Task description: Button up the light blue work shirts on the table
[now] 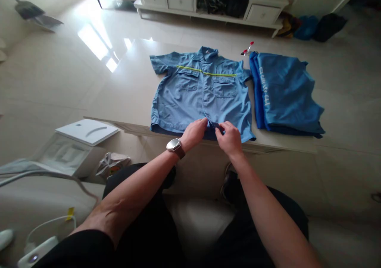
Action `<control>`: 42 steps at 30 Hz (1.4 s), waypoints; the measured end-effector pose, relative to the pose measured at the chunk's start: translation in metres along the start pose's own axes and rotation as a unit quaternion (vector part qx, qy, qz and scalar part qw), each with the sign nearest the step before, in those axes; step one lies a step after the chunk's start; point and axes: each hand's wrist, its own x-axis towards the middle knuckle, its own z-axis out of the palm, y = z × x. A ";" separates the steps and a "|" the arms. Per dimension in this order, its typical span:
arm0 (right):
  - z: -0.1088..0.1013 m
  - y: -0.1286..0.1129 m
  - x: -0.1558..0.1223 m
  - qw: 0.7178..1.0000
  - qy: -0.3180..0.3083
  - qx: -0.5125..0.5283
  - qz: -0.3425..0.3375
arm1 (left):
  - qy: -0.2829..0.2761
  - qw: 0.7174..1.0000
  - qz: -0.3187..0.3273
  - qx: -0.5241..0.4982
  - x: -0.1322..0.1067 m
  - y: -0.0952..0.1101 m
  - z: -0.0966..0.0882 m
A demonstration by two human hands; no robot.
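A light blue short-sleeved work shirt [202,93] with a yellow chest stripe lies flat, front up, on a pale low table [133,89]. Both hands are at the middle of its bottom hem, by the table's near edge. My left hand [195,132], with a watch on the wrist, pinches the left side of the front opening. My right hand [229,137] pinches the right side, fingers closed on the dark hem fabric. The two hands almost touch.
A stack of folded darker blue garments [285,95] lies on the table to the right of the shirt, with a small red and white object [247,49] behind it. A white box [87,131] stands on the floor at left. White drawers [208,2] line the far wall.
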 end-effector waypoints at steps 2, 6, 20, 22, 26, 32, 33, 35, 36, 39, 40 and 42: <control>0.001 0.000 0.000 1.000 0.000 -0.003 0.003 | 0.016 1.000 0.009 -0.013 0.000 0.001 0.000; 0.001 0.000 0.002 1.000 0.006 -0.003 0.011 | 0.058 0.997 0.020 -0.039 0.000 0.000 -0.001; -0.009 -0.002 0.011 0.991 0.133 0.017 0.024 | 0.004 0.999 0.036 -0.018 -0.006 0.010 -0.020; -0.007 -0.003 0.010 0.994 0.106 0.023 0.010 | 0.005 0.998 0.051 -0.029 -0.006 0.010 -0.020; 0.000 -0.007 0.007 0.999 0.026 0.040 0.000 | 0.027 0.996 0.061 -0.058 -0.005 0.010 -0.020; 0.000 -0.011 0.006 0.999 -0.007 0.041 -0.007 | 0.074 0.991 0.033 -0.106 -0.004 0.016 -0.016; -0.001 -0.011 0.006 0.999 -0.007 0.041 -0.006 | 0.082 0.989 0.031 -0.117 -0.004 0.016 -0.015; -0.002 -0.010 0.007 0.999 -0.008 0.040 -0.001 | 0.094 0.985 0.034 -0.143 -0.004 0.017 -0.012; -0.002 -0.010 0.007 0.999 -0.007 0.040 0.001 | 0.096 0.982 0.041 -0.155 -0.004 0.017 -0.011; -0.002 -0.008 0.008 0.999 -0.002 0.043 0.002 | 0.096 0.977 0.061 -0.179 -0.004 0.015 -0.009; -0.002 -0.007 0.008 0.999 0.000 0.046 -0.002 | 0.096 0.976 0.064 -0.183 -0.004 0.014 -0.008; -0.001 -0.007 0.008 0.999 0.003 0.053 -0.010 | 0.097 0.976 0.059 -0.188 -0.003 0.013 -0.007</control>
